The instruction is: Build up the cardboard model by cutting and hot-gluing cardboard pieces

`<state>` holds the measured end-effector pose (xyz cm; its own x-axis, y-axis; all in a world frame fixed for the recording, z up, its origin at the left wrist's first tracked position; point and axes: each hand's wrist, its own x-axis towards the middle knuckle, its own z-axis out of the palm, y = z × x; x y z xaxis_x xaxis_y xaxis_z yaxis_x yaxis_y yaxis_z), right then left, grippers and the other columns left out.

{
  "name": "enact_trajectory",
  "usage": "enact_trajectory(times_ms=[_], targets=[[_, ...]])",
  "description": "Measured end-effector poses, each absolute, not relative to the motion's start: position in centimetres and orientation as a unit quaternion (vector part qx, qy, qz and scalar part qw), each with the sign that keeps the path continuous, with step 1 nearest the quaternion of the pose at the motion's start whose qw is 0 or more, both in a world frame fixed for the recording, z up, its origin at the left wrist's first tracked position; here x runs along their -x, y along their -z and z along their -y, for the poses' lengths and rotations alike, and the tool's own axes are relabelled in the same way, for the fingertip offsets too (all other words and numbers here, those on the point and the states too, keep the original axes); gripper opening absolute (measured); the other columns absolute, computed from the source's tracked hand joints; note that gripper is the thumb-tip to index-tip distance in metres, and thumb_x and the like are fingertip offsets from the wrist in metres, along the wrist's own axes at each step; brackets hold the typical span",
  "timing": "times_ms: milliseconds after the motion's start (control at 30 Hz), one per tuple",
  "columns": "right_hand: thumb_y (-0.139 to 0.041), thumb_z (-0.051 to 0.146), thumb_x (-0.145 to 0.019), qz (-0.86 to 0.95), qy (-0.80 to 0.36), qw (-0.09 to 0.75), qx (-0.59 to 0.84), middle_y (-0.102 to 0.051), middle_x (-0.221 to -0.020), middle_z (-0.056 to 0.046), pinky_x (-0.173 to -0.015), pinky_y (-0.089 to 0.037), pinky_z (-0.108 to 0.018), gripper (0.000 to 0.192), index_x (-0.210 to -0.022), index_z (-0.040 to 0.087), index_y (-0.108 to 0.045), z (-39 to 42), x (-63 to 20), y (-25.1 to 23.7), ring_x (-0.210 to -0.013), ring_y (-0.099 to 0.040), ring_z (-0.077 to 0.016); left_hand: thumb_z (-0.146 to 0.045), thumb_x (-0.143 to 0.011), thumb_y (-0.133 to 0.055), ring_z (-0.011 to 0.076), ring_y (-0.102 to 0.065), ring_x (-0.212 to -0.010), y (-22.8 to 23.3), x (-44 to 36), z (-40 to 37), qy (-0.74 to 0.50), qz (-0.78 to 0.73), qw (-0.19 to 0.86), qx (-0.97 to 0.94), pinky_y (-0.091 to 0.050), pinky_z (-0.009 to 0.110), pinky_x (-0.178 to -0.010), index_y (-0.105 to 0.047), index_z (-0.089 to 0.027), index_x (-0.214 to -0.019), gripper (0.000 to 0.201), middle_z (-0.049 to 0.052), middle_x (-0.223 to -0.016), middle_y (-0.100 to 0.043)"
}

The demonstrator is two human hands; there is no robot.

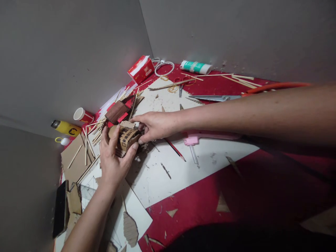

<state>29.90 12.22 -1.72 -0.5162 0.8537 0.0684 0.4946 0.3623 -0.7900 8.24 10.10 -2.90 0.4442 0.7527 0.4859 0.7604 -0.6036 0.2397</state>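
Note:
A small cardboard model piece (127, 137), brown with printed marks, sits between both hands above a white board (168, 168). My left hand (114, 159) grips it from below and the left, thumb and fingers wrapped around it. My right hand (154, 125) reaches in from the right and pinches its top and right side. A red pencil (174, 149) lies just to the right of the piece.
A pink glue gun (194, 141), scissors with orange handles (223, 97), a red box (141, 69), a white-green tube (196, 66), a red cup (83, 114), a yellow bottle (65, 128), a black phone (61, 208), wooden sticks (90, 147) and cardboard scraps lie on the red table.

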Motion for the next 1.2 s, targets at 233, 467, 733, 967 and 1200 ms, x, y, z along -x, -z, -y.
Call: enact_trajectory(times_ms=[233, 467, 733, 967, 1200], targets=[[-0.069, 0.013, -0.077, 0.787, -0.367, 0.263, 0.421, -0.072, -0.091, -0.005, -0.067, -0.043, -0.025, 0.042, -0.118, 0.008, -0.058, -11.3, -29.7, 1.9, -0.073, -0.064, -0.0152, -0.05, -0.079, -0.071, 0.034, -0.04, -0.137, 3.2, -8.2, -9.9, 0.3, 0.428, 0.017, 0.852, -0.037, 0.055, -0.109, -0.054, -0.027, -0.135, 0.062, 0.014, -0.143, -0.045], [-0.069, 0.014, -0.078, 0.797, -0.361, 0.282, 0.393, -0.072, -0.095, -0.005, -0.074, -0.044, -0.027, 0.037, -0.114, 0.011, -0.062, -11.2, -30.0, 2.6, -0.084, -0.065, -0.0183, -0.049, -0.078, -0.072, 0.033, -0.042, -0.135, 3.2, -8.6, -9.4, 0.305, 0.426, 0.019, 0.851, -0.038, 0.055, -0.108, -0.057, -0.029, -0.128, 0.056, 0.011, -0.136, -0.051], [-0.066, 0.01, -0.08, 0.802, -0.358, 0.266, 0.398, -0.073, -0.097, -0.005, -0.074, -0.045, -0.026, 0.035, -0.115, 0.011, -0.063, -11.2, -30.1, 2.6, -0.086, -0.066, -0.0175, -0.054, -0.08, -0.069, 0.0342, -0.037, -0.138, 2.8, -8.3, -9.4, 0.279, 0.423, 0.008, 0.862, -0.034, 0.057, -0.11, -0.055, -0.028, -0.13, 0.058, 0.013, -0.141, -0.048], [-0.066, 0.009, -0.081, 0.801, -0.346, 0.253, 0.419, -0.073, -0.09, -0.007, -0.071, -0.044, -0.026, 0.029, -0.11, 0.008, -0.066, -10.3, -29.9, 2.1, -0.079, -0.065, -0.0173, -0.053, -0.092, -0.052, 0.0351, -0.015, -0.149, 1.4, -5.2, -10.1, 0.166, 0.365, -0.066, 0.914, -0.022, 0.061, -0.115, -0.028, -0.039, -0.151, 0.065, 0.01, -0.163, -0.015], [-0.069, 0.013, -0.08, 0.796, -0.33, 0.258, 0.437, -0.072, -0.09, -0.007, -0.07, -0.043, -0.025, 0.032, -0.112, 0.009, -0.066, -9.3, -29.8, 1.7, -0.081, -0.063, -0.0174, -0.049, -0.092, -0.054, 0.0347, -0.019, -0.148, 1.8, -4.7, -10.6, 0.184, 0.336, -0.051, 0.922, -0.022, 0.062, -0.115, -0.03, -0.045, -0.148, 0.061, 0.007, -0.162, -0.02]])
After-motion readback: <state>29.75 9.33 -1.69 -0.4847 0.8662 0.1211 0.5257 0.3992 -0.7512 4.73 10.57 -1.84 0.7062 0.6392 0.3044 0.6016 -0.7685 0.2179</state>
